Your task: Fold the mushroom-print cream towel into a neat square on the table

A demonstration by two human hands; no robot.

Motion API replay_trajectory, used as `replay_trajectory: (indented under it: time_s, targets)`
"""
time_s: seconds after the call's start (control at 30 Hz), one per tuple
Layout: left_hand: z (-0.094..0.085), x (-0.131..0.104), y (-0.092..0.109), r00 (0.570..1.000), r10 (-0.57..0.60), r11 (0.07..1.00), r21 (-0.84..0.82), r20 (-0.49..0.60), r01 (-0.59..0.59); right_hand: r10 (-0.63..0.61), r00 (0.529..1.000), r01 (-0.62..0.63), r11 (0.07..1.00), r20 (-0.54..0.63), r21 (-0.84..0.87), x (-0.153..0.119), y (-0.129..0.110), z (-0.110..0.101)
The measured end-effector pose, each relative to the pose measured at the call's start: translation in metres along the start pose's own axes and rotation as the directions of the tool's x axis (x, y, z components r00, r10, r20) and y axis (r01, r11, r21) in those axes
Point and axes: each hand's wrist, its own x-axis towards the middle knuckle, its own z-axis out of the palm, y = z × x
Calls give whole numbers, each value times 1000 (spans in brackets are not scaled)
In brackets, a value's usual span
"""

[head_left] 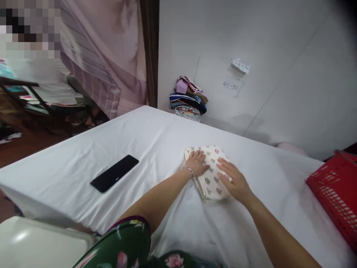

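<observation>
A folded cream cloth (pixel 213 189) printed with small grey-green and red motifs lies on the white-covered table (pixel 156 137). On its left part rests my left hand (pixel 196 163), palm down with the fingers spread and a silver bracelet at the wrist. My right hand (pixel 234 180) is over the cloth's right side, fingers stretched out and apart; whether it presses or just hovers I cannot tell. Several folded layers show along the cloth's near left edge. Neither hand grips anything.
A black phone (pixel 115 173) lies left on the table. Folded clothes (pixel 188 97) are stacked at the far edge by the wall. A red plastic basket (pixel 333 197) stands at right, a pale chair (pixel 41 242) at lower left. Another person (pixel 41 80) sits beyond the pink curtain (pixel 111 48).
</observation>
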Motion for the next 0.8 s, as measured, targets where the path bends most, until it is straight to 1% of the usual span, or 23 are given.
replay_trajectory:
  time_s: [0.03,0.07,0.1,0.13,0.17,0.2,0.27,0.33,0.4,0.43,0.47,0.53,0.6,0.7,0.73,0.8]
  targets:
    - [0,0,0,1000,-3,1000,2,5,3,32,998,-34,999,-46,-36,14,10,0]
    - [0,1,-1,1000,-9,1000,1,16,9,82,995,-86,992,-53,-88,27,21,3]
    - [0,1,-1,999,-16,1000,0,29,16,155,987,-158,976,-32,-150,36,31,9]
    - [0,0,-2,999,-22,1000,-1,43,22,240,971,-232,948,12,-216,42,41,17]
    - [0,0,-3,998,-27,1000,-2,52,27,319,944,-287,918,80,-275,46,49,26]
    - [0,0,-3,998,-28,1000,-2,54,29,379,915,-322,892,137,-319,46,56,36]
    - [-2,0,-3,998,-24,1000,-2,54,25,436,880,-347,861,188,-373,43,65,52]
    - [-7,3,-1,996,-27,1000,-9,83,28,443,875,-346,853,193,-390,38,69,60]
    - [-15,8,3,990,-46,998,-24,134,49,437,879,-342,856,189,-388,35,70,62]
    - [-19,11,5,988,-59,998,-30,140,63,435,881,-341,858,189,-385,34,69,61]
    - [-22,14,6,990,-67,997,-30,123,72,433,882,-341,860,187,-380,33,68,60]
    - [-25,19,7,995,-85,996,-13,55,86,426,885,-339,865,185,-368,33,67,57]
    - [-22,20,5,995,-102,995,17,16,102,426,881,-341,873,206,-349,35,67,54]
    - [-9,19,-1,992,-123,991,46,17,122,448,848,-366,881,283,-299,43,67,46]
    - [-5,18,-3,993,-121,991,52,10,121,447,847,-370,885,289,-284,49,67,43]
    - [2,18,-5,993,-121,991,64,-7,121,411,874,-344,900,259,-268,65,66,39]
